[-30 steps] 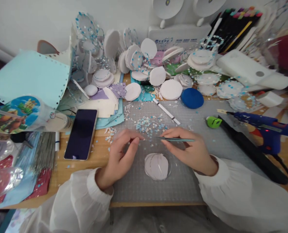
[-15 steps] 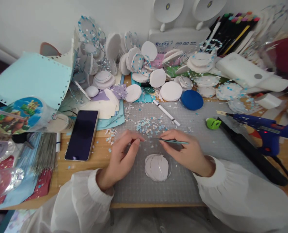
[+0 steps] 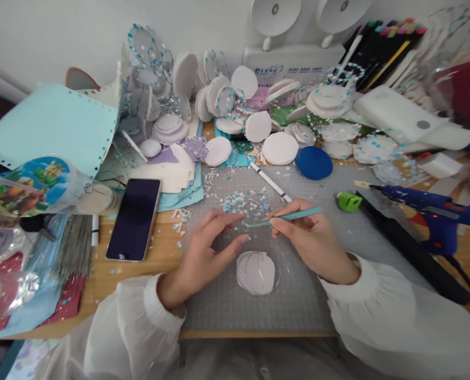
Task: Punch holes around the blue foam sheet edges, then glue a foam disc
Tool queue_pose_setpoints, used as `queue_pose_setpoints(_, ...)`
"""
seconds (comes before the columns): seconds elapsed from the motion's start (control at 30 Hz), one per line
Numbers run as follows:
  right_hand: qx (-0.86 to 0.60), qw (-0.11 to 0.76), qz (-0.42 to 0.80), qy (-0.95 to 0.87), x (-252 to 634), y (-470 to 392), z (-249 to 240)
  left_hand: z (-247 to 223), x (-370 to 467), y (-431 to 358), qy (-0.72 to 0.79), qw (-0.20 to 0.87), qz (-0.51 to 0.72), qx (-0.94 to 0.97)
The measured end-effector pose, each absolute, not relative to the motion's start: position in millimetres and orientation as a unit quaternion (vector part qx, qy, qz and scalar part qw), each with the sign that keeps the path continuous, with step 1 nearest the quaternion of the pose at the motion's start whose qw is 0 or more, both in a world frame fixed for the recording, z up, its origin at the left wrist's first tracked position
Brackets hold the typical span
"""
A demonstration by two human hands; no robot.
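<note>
My right hand (image 3: 304,232) grips a pair of teal tweezers (image 3: 294,215), whose tips point left over the mat. My left hand (image 3: 215,245) is open, thumb and forefinger spread apart, close to the tweezer tips. Between and behind the hands lie many tiny blue and white paper bits (image 3: 241,203). Just in front of me, a white round disc (image 3: 255,273) rests on the grey cutting mat (image 3: 254,316), with thin clear loops of wire or thread across it. Whether the tweezers pinch anything is too small to tell.
A phone (image 3: 134,219) lies at left beside a cup (image 3: 40,187). At right are a blue glue gun (image 3: 436,211), a green-capped black tool (image 3: 409,248) and a blue round lid (image 3: 314,162). A white pen (image 3: 269,180) and several white discs (image 3: 280,148) stand behind.
My left thumb and forefinger have spread apart. My right hand has risen slightly and turned, tilting the tweezers so their broad side shows. The disc has stayed put.
</note>
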State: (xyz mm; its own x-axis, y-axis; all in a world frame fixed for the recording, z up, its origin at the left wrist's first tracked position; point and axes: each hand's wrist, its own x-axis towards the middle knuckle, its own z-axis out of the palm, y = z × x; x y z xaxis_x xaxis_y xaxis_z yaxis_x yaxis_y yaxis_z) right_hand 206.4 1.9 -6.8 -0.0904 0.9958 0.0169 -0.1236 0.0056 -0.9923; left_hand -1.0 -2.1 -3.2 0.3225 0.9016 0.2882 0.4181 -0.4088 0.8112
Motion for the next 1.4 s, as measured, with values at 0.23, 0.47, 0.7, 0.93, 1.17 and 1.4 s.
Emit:
queue_pose_setpoints(0.23, -0.414, 0.5, 0.61, -0.454, 202.3, -1.0, -3.3, -2.8, -2.0, -1.7, 0.418, 0.316, 0.409, 0.747)
queue_pose_setpoints(0.47, -0.433, 0.535, 0.602, -0.405, 201.9, 3.1, 4.3, -5.4, -4.6, -0.1, 0.467, 0.24, 0.391, 0.756)
queue_pose_setpoints(0.7, -0.441, 0.525, 0.635, -0.356, 199.2, 1.3, 8.8, -3.8, -6.2, 2.0, 0.479, 0.159, 0.424, 0.752)
queue_pose_setpoints(0.93, -0.43, 0.506, 0.636, -0.393, 200.4, -1.9, 4.0, 1.7, -6.4, -1.0, 0.446, 0.215, 0.411, 0.765)
queue_pose_setpoints(1.17, -0.415, 0.488, 0.61, -0.467, 202.2, -5.8, -0.1, 1.3, -7.0, -3.1, 0.394, 0.248, 0.413, 0.783)
queue_pose_setpoints(1.4, -0.411, 0.484, 0.564, -0.528, 201.0, -7.1, 8.7, 1.6, -7.1, -3.6, 0.395, 0.281, 0.431, 0.761)
